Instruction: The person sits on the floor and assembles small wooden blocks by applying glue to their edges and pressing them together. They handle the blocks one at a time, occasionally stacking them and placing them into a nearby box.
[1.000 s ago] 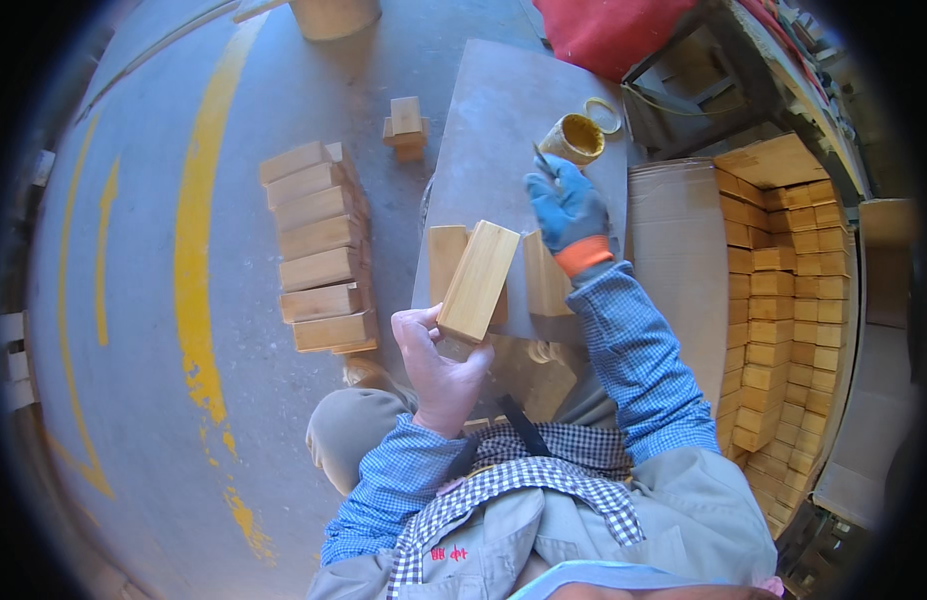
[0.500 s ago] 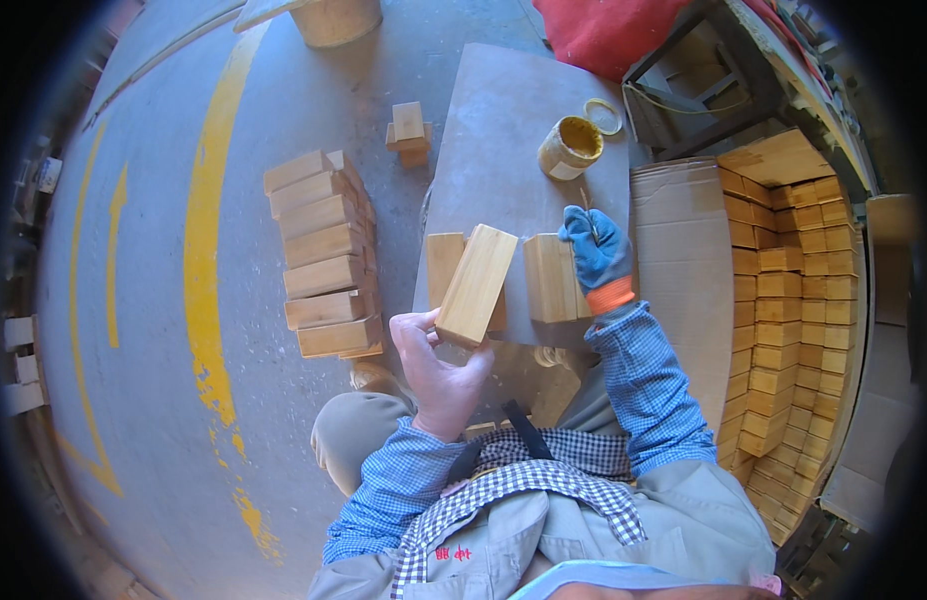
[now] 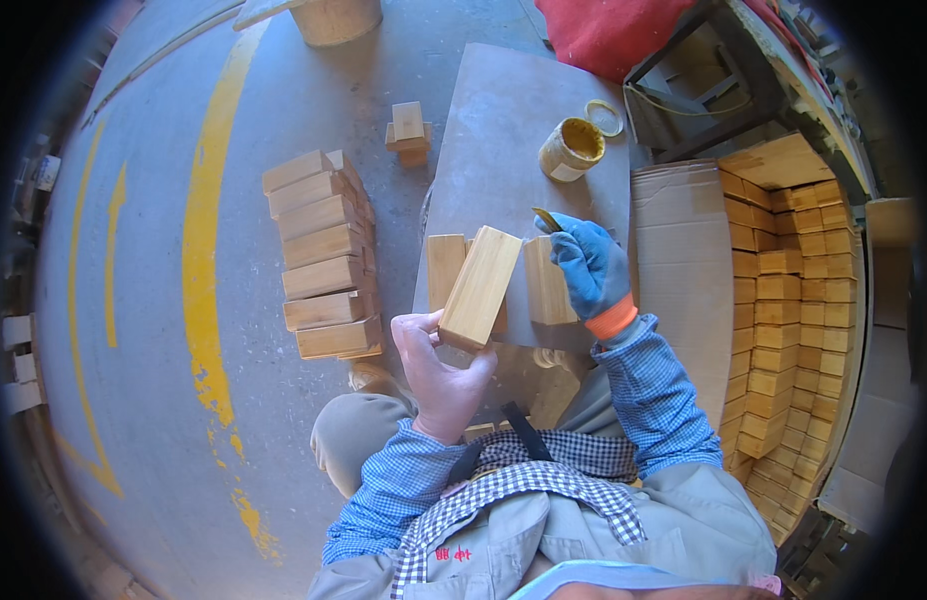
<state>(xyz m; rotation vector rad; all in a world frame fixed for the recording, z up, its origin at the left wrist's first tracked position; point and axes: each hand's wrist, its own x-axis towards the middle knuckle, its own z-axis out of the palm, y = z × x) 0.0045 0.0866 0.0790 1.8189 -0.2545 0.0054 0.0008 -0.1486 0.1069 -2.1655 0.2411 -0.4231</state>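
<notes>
My bare left hand [image 3: 442,377] is closed around the lower end of a pale wooden block [image 3: 480,287], which tilts up and to the right. In its blue glove with an orange cuff, my right hand [image 3: 592,266] grips a small thin scraper [image 3: 546,219], whose dark yellowish tip points left, a little above and apart from the block. Behind the held block, another wooden block [image 3: 444,268] lies on the grey board, partly covered. One more wooden block [image 3: 546,282] stands on the board, partly hidden by the glove. An open jar of yellow-brown paste [image 3: 572,150] sits beyond the right hand.
The grey board [image 3: 523,110] bears the jar and its lid [image 3: 604,118]. Stacked blocks [image 3: 323,255] stand on the floor to the left, with a smaller pile [image 3: 409,132] farther off. At right, a cardboard box [image 3: 680,280] holds rows of blocks, near a dark frame [image 3: 728,80].
My right hand has swung back from above the jar side, moving down and left toward the held block; the scraper's tip now shows. The left hand and its block have barely shifted.
</notes>
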